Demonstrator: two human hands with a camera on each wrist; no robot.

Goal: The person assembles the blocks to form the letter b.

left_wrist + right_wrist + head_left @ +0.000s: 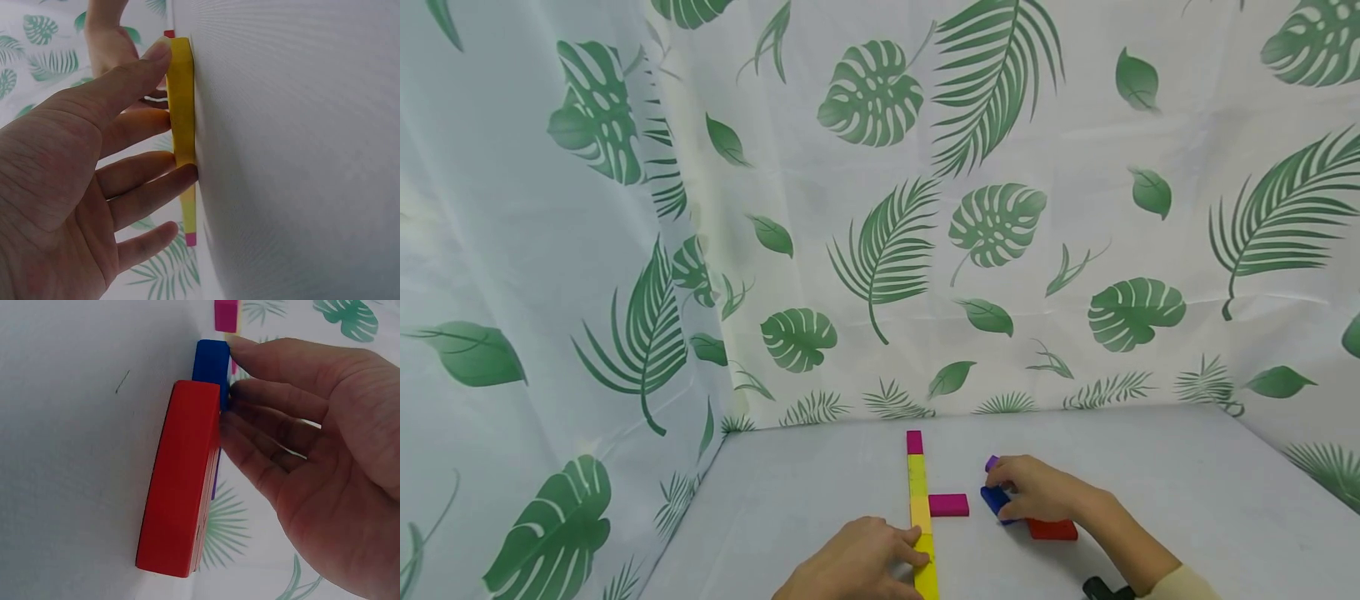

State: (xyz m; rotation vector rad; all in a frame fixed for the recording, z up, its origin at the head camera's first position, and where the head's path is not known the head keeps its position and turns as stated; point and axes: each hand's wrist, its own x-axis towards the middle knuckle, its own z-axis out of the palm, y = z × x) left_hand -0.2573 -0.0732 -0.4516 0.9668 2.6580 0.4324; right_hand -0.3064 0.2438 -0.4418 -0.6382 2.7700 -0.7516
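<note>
My left hand (868,560) touches a straight row of yellow blocks (919,479) with its thumb and extended fingertips. A small magenta block (913,442) caps the row's far end. Another magenta block (949,505) sticks out sideways from the row's right side. My right hand (1037,490) pinches a blue block (995,501) between thumb and fingers, low at the tabletop. Just beside that hand lies a red block (1052,530), which stands large in the right wrist view. Beyond the fingers peeks a purple block (992,462), mostly hidden.
All blocks are on a pale grey-white tabletop (805,475). Behind and at the left hangs a white curtain (1075,125) printed with green leaves. Near the right forearm, a black object (1099,588) shows at the bottom edge, partly out of frame.
</note>
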